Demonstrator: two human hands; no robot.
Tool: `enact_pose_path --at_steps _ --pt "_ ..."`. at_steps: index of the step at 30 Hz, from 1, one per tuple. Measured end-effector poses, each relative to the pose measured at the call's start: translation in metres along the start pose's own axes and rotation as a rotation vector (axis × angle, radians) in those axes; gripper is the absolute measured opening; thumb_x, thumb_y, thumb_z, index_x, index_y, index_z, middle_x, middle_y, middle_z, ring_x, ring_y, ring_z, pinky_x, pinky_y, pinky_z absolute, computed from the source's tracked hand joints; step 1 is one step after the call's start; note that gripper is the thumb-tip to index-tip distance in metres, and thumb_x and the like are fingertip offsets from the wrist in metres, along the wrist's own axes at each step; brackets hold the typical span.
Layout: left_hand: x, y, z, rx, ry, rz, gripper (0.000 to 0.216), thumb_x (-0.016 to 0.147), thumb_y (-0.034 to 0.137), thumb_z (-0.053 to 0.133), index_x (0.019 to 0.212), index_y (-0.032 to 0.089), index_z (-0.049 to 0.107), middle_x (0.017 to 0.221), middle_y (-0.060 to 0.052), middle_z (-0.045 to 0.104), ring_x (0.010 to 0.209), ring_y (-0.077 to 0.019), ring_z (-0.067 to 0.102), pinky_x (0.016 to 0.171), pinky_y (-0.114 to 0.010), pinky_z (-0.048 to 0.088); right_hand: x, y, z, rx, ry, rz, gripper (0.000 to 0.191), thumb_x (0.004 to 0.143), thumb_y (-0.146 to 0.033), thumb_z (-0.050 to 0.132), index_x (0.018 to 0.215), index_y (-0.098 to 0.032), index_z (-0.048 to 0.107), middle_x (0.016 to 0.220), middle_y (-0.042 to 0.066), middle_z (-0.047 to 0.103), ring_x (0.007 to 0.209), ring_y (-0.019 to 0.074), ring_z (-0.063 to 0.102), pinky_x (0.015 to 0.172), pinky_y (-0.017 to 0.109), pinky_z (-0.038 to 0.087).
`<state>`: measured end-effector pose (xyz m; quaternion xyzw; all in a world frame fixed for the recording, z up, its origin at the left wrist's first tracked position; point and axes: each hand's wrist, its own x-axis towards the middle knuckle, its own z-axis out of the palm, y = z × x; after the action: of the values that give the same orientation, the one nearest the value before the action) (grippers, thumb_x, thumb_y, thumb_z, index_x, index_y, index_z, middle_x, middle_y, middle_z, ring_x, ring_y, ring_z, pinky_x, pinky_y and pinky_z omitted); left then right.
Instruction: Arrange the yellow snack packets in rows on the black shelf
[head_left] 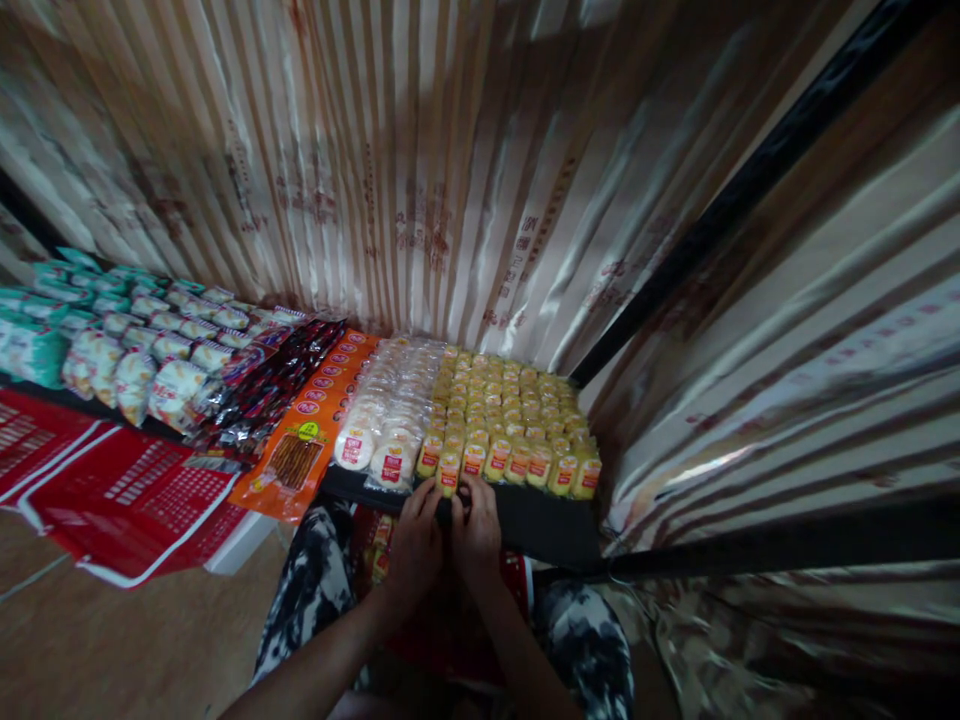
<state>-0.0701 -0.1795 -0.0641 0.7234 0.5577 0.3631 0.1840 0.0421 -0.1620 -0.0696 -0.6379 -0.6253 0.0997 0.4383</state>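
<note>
At the front edge of a black shelf point(551, 515), my left hand point(416, 540) and my right hand point(478, 530) are side by side with fingers bent. Between their fingertips is a small yellow snack pack point(448, 473) with a red and white label, gripped from both sides. It stands slightly in front of the block of matching yellow packs point(517, 410), which are lined up in tight rows. Left of these lie rows of round white crackers point(396, 455) in clear wrappers. My palms face away from view.
An orange snack bag point(300, 440), dark shiny packets point(274, 375), white packets point(180, 390) and green packets point(34, 345) continue leftward. Red baskets point(150, 500) stand below the shelf. A striped curtain point(420, 150) hangs behind, and a black post point(697, 240) slants at the right.
</note>
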Motion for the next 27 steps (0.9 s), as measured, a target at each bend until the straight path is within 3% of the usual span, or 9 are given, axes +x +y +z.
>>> enact_pose_path --at_steps 7,12,17,20,24,27 --pt "0.004 -0.007 0.009 0.134 0.031 0.13 0.043 0.081 0.006 0.039 0.121 0.016 0.048 0.123 -0.011 0.052 0.115 -0.0204 0.047 0.097 -0.038 0.044 -0.008 0.01 0.0 -0.007 -0.03 -0.056 0.038 0.091 -0.03 0.032 0.123 -0.022 0.05 0.109 0.009 0.053 0.102 0.0174 0.054 0.087 0.032 0.046" --pt "0.007 -0.01 0.014 0.141 -0.033 0.105 0.043 0.083 0.007 0.037 0.123 0.017 0.046 0.124 -0.01 0.051 0.116 -0.0198 0.045 0.1 -0.037 0.041 -0.006 0.006 -0.001 -0.021 -0.097 -0.046 0.039 0.092 -0.03 0.029 0.125 -0.022 0.048 0.108 0.009 0.056 0.102 0.0163 0.054 0.088 0.031 0.045" --pt "0.004 -0.004 0.001 0.042 -0.046 0.083 0.042 0.083 0.008 0.035 0.121 0.018 0.048 0.126 -0.009 0.048 0.12 -0.0192 0.041 0.102 -0.037 0.036 -0.007 -0.001 -0.006 0.015 -0.073 -0.004 0.04 0.091 -0.031 0.03 0.122 -0.017 0.049 0.111 0.012 0.056 0.103 0.0183 0.053 0.091 0.036 0.044" --pt "-0.008 -0.006 -0.013 -0.011 -0.052 0.072 0.033 0.082 0.01 0.035 0.105 0.017 0.057 0.11 -0.009 0.055 0.107 -0.0183 0.048 0.094 -0.034 0.042 -0.024 -0.001 -0.011 0.07 -0.054 0.004 0.036 0.089 -0.029 0.033 0.116 -0.015 0.052 0.106 0.013 0.059 0.1 0.0187 0.055 0.089 0.037 0.044" --pt "-0.033 -0.022 -0.021 -0.036 -0.238 -0.013 0.029 0.081 0.012 0.036 0.093 0.018 0.062 0.097 -0.008 0.058 0.094 -0.0171 0.053 0.085 -0.031 0.045 -0.066 0.007 -0.007 0.11 -0.331 -0.007 0.031 0.089 -0.025 0.032 0.108 -0.016 0.055 0.104 0.011 0.063 0.098 0.0177 0.058 0.089 0.034 0.044" --pt "-0.048 -0.042 -0.015 -0.082 -0.483 -0.305 0.025 0.079 0.012 0.041 0.09 0.019 0.063 0.096 -0.008 0.06 0.095 -0.0188 0.056 0.089 -0.034 0.042 -0.096 0.02 0.006 -0.003 -0.659 0.146 0.032 0.086 -0.018 0.034 0.108 -0.015 0.057 0.105 0.012 0.065 0.096 0.0177 0.061 0.085 0.03 0.045"
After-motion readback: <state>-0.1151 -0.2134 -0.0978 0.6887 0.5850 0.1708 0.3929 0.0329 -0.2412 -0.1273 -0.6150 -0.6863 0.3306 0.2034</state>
